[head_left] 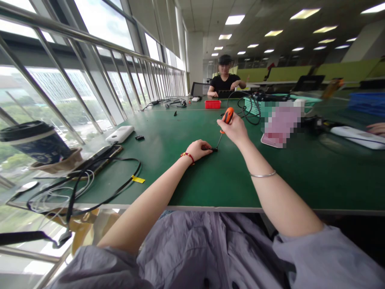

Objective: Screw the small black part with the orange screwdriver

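From the near edge of the tabletop [234,184], a cup [37,143] was seen at ten o'clock, a red tray [212,104] at twelve, a blue crate [367,104] at two.

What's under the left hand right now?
A small black part on the green table pokes out past the left hand, by the lower end of the orange-handled screwdriver. The fingers cover the rest, so its full shape can't be seen.
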`<action>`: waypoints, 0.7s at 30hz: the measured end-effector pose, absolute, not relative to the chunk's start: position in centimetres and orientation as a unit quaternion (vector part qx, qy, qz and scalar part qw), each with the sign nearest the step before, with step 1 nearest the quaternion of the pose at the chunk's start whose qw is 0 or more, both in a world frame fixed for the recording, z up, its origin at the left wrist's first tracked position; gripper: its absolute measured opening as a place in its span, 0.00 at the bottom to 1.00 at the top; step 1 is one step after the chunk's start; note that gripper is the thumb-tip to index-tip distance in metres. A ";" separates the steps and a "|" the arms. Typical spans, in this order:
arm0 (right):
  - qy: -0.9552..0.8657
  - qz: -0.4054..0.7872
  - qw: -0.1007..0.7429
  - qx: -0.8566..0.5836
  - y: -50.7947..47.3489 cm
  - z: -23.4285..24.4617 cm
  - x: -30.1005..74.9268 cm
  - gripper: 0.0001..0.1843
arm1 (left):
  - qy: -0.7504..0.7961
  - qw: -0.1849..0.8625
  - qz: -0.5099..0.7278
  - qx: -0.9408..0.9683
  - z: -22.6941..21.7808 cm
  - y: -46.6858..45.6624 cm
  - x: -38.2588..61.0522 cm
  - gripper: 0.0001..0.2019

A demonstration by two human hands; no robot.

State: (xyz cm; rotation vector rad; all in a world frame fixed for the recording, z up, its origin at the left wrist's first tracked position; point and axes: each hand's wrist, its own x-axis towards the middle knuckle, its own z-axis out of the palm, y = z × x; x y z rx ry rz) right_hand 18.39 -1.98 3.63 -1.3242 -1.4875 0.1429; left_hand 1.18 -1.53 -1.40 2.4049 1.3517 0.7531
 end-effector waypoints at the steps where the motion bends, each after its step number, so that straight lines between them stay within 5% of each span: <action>1: -0.621 0.068 0.538 -0.566 -2.0 3.6 18.4 0.13 | 0.467 0.141 0.261 0.833 -1.4 -1.5 1.2 0.09; 21: -0.661 0.081 0.527 -0.528 -2.5 4.0 18.1 0.09 | 0.470 0.139 0.258 0.833 -1.3 -1.6 1.2 0.09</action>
